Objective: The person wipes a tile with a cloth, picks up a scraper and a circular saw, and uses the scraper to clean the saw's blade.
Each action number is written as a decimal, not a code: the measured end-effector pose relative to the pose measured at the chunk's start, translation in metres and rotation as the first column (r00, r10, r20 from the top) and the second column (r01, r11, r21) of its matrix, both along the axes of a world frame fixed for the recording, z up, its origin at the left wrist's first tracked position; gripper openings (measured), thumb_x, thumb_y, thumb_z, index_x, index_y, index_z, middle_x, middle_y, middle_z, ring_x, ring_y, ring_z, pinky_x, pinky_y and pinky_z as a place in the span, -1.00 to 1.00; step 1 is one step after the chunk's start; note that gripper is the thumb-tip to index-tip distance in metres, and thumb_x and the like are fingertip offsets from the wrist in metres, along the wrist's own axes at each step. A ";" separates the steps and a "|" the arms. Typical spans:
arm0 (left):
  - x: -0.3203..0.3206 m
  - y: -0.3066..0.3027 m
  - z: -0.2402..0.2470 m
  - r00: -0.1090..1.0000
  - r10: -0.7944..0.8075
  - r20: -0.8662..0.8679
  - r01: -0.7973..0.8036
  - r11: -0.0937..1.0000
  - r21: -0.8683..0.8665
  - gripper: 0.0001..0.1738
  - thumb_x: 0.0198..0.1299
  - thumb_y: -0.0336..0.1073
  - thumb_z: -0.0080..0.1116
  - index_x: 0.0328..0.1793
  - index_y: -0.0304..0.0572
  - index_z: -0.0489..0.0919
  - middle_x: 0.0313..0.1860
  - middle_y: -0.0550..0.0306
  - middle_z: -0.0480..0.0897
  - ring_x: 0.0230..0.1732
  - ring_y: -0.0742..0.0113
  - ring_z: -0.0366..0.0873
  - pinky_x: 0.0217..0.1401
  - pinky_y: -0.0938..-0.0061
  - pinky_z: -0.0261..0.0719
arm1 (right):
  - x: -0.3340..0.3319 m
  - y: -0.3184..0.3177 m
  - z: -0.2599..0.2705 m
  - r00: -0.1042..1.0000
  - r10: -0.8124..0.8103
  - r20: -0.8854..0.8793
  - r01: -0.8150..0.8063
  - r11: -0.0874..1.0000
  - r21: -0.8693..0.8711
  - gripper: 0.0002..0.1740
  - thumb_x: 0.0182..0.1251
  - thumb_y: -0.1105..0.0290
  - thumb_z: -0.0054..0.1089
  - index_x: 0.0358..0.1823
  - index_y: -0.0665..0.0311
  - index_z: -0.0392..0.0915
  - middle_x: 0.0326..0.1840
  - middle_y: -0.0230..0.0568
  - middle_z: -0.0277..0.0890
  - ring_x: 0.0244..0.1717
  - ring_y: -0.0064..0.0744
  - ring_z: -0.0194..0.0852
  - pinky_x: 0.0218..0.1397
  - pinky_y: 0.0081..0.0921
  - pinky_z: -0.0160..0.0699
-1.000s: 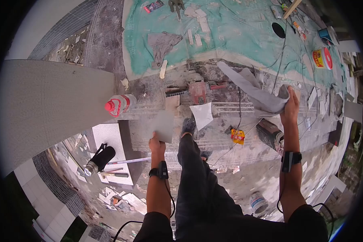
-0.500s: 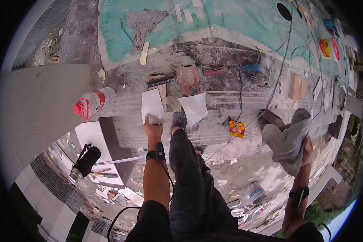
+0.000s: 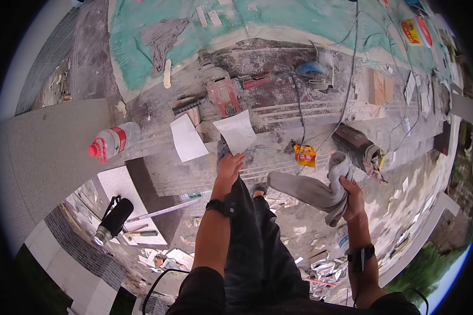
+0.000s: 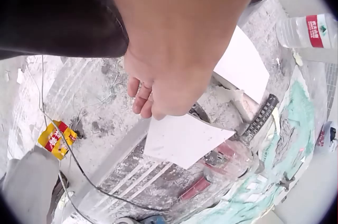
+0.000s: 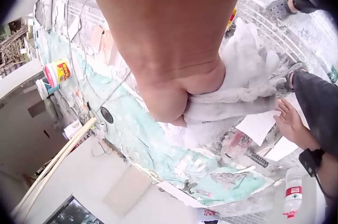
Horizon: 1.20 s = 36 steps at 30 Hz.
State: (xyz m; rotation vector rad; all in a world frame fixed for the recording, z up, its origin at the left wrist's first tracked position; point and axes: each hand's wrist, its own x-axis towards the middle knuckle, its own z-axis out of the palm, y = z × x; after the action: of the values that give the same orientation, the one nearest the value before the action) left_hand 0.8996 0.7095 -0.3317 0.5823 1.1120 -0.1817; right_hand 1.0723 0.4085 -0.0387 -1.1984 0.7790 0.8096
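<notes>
In the head view my right hand point(image 3: 353, 198) grips a crumpled grey cloth point(image 3: 305, 190), part of which hangs out to the left. The cloth also fills the middle of the right wrist view, bunched at the fingers. My left hand point(image 3: 229, 169) holds nothing, and its fingers are loosely bent. Its fingertips are right at the near edge of a white tile piece point(image 3: 235, 131) with pointed corners. Left of that piece lies another white tile piece point(image 3: 188, 139), roughly rectangular. The left wrist view shows the pointed tile piece point(image 4: 185, 142) just beyond the fingers.
A dusty red power tool point(image 3: 223, 95) lies behind the tile pieces. A red-capped bottle point(image 3: 115, 142) and a black flask point(image 3: 115, 218) are at left. A yellow packet point(image 3: 305, 156), cables and a dark long box point(image 3: 355, 143) lie at right. Green sheeting point(image 3: 278, 18) covers the far ground.
The left hand set the rectangular tile piece down beside the pointed one, let go and moved right. The right hand brought the cloth down and then inward to the left.
</notes>
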 end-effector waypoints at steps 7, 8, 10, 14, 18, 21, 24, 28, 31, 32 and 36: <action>0.009 0.004 0.126 0.985 -0.172 0.023 0.162 0.961 0.225 -0.77 0.39 -0.27 0.21 0.03 -0.27 0.61 -0.13 0.10 0.74 -0.04 0.30 0.71 -0.01 0.47 0.59 | -0.019 0.018 0.049 0.922 0.291 0.254 -0.249 0.951 -0.185 -0.70 0.35 0.54 0.31 0.09 0.38 0.62 -0.01 -0.21 0.68 -0.12 -0.54 0.64 -0.04 -0.55 0.63; 0.008 0.001 0.160 0.971 -0.238 0.008 0.229 0.941 0.251 -0.78 0.38 -0.31 0.20 0.03 -0.28 0.63 -0.12 0.09 0.74 -0.05 0.30 0.72 0.00 0.47 0.60 | -0.019 0.029 0.066 0.876 0.378 0.300 -0.295 0.912 -0.285 -0.75 0.33 0.53 0.32 0.02 0.42 0.64 -0.06 -0.28 0.64 -0.15 -0.60 0.57 -0.06 -0.59 0.57; 0.003 -0.015 0.223 0.943 -0.332 0.001 0.318 0.905 0.283 -0.79 0.36 -0.34 0.20 0.03 -0.30 0.65 -0.11 0.08 0.74 -0.06 0.31 0.72 0.01 0.47 0.61 | -0.023 0.040 0.080 0.581 0.604 0.545 -0.333 0.788 -0.518 -0.78 0.23 0.55 0.39 -0.12 0.47 0.62 -0.19 -0.20 0.48 -0.20 -0.37 0.53 -0.14 -0.44 0.51; 0.007 -0.076 0.366 0.893 -0.355 0.277 0.280 0.919 0.276 -0.76 0.34 -0.48 0.13 0.08 -0.39 0.64 -0.07 0.03 0.73 -0.06 0.29 0.71 0.08 0.39 0.67 | -0.060 0.064 0.116 0.062 0.764 0.642 -0.332 0.622 -0.709 -0.74 0.18 0.38 0.45 -0.24 0.34 0.55 -0.19 -0.12 0.44 -0.16 -0.04 0.60 -0.22 -0.22 0.61; 0.002 -0.110 0.436 0.801 -0.480 0.357 0.342 0.857 0.386 -0.88 0.33 -0.57 0.11 -0.07 -0.42 0.63 -0.17 0.12 0.66 -0.15 0.42 0.63 0.15 0.35 0.70 | -0.073 0.052 0.153 -0.156 0.799 0.581 0.012 0.590 -0.807 -0.71 0.14 0.22 0.43 -0.36 0.23 0.52 -0.29 -0.25 0.44 -0.23 -0.17 0.60 -0.34 -0.27 0.57; -0.007 -0.131 0.479 0.696 -0.625 0.354 0.440 0.761 0.477 -0.97 0.31 -0.55 0.18 -0.22 -0.37 0.61 -0.30 0.27 0.59 -0.28 0.60 0.51 -0.02 0.51 0.65 | -0.061 0.031 0.179 -0.143 0.782 0.607 0.153 0.624 -0.767 -0.69 0.11 0.20 0.42 -0.41 0.24 0.50 -0.37 -0.22 0.46 -0.28 -0.13 0.60 -0.35 -0.24 0.56; -0.013 -0.150 0.501 0.591 -0.752 0.293 0.445 0.606 0.659 -0.96 0.27 -0.53 0.22 -0.22 -0.39 0.64 -0.32 0.36 0.56 -0.34 0.68 0.40 -0.31 0.66 0.32 | -0.047 0.012 0.188 -0.027 0.763 0.646 0.205 0.636 -0.744 -0.70 0.17 0.20 0.38 -0.45 0.25 0.50 -0.40 -0.13 0.52 -0.41 -0.08 0.59 -0.36 -0.20 0.56; -0.006 -0.154 0.532 0.516 -0.808 0.284 0.489 0.550 0.677 -0.87 0.29 -0.58 0.15 -0.11 -0.46 0.67 -0.13 0.17 0.68 -0.13 0.49 0.61 0.01 0.57 0.52 | -0.050 -0.005 0.211 0.037 0.747 0.664 0.247 0.637 -0.730 -0.70 0.18 0.20 0.37 -0.44 0.25 0.49 -0.41 -0.12 0.51 -0.43 -0.07 0.59 -0.38 -0.18 0.56; -0.002 -0.162 0.555 0.508 -0.809 0.297 0.472 0.549 0.690 -0.87 0.29 -0.59 0.13 -0.12 -0.48 0.67 -0.12 0.14 0.68 -0.11 0.45 0.62 0.04 0.56 0.53 | -0.046 -0.015 0.225 0.046 0.681 0.731 0.353 0.673 -0.650 -0.67 0.24 0.20 0.34 -0.44 0.28 0.46 -0.47 -0.11 0.43 -0.47 -0.02 0.54 -0.44 -0.14 0.50; -0.003 -0.166 0.561 0.525 -0.803 0.281 0.458 0.545 0.702 -0.86 0.30 -0.60 0.12 -0.11 -0.50 0.67 -0.12 0.11 0.69 -0.10 0.40 0.65 0.08 0.49 0.59 | -0.044 -0.018 0.226 0.101 0.666 0.739 0.396 0.655 -0.644 -0.67 0.25 0.19 0.34 -0.43 0.28 0.47 -0.46 -0.09 0.45 -0.46 -0.01 0.55 -0.43 -0.13 0.52; -0.009 -0.183 0.573 0.591 -0.743 0.313 0.365 0.593 0.718 -0.88 0.30 -0.58 0.15 -0.13 -0.47 0.68 -0.20 0.17 0.68 -0.20 0.51 0.61 -0.09 0.57 0.57 | -0.033 -0.042 0.224 0.278 0.686 0.672 0.373 0.568 -0.734 -0.69 0.20 0.17 0.34 -0.37 0.27 0.52 -0.39 -0.07 0.54 -0.37 0.01 0.64 -0.35 -0.11 0.61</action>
State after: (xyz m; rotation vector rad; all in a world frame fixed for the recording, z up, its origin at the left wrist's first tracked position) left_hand 0.8905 0.5261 0.2409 1.4859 0.2716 -0.2085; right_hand 1.0388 0.3669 0.1857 -2.3399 -0.1874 -0.3878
